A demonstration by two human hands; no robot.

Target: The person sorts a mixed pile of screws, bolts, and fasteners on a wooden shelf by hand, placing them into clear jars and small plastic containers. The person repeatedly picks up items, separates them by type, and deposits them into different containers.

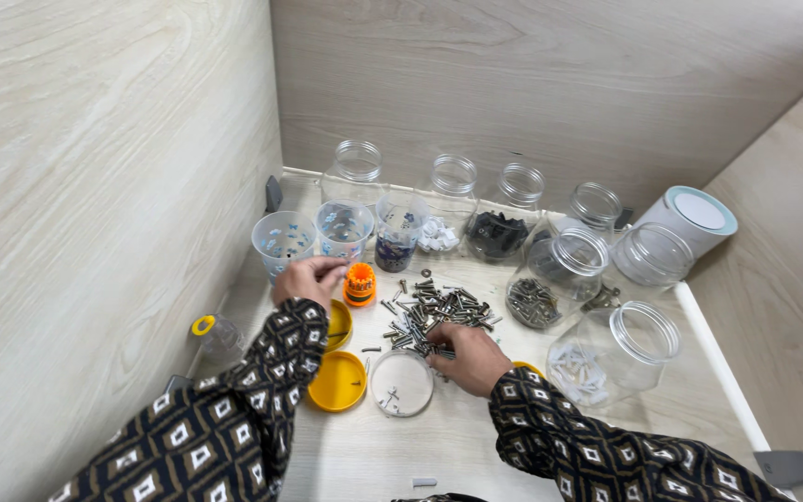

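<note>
Nearest the camera, two arms in dark sleeves patterned with pale diamonds reach out over the pale wooden desk [476, 437]. Just beyond the sleeves lie a yellow lid [338, 381] and, beside it on the right, a clear round lid [401, 382] with a few small screws in it. The right hand [466, 357] rests palm down at the near edge of the pile of metal screws [434, 311], its fingers curled narrowly onto the screws; whether it has one pinched cannot be told. The left hand [307, 280] hovers a little farther out and to the left, fingers drawn together in a narrow pinch just beside a small orange ribbed piece [360, 283]; what sits between the fingertips is too small to make out. A second yellow lid [338, 324] peeks out under the left wrist. To the right, a clear jar [613, 353] lies tilted on its side holding white pieces, and another jar [555, 279] behind it holds metal hardware. Farther back stand three small clear cups [283, 240] with blue-and-white bits, then a row of open clear jars [454, 200], one with white parts and one with black parts. At the far right a white roll [690, 218] leans against the wall.
</note>
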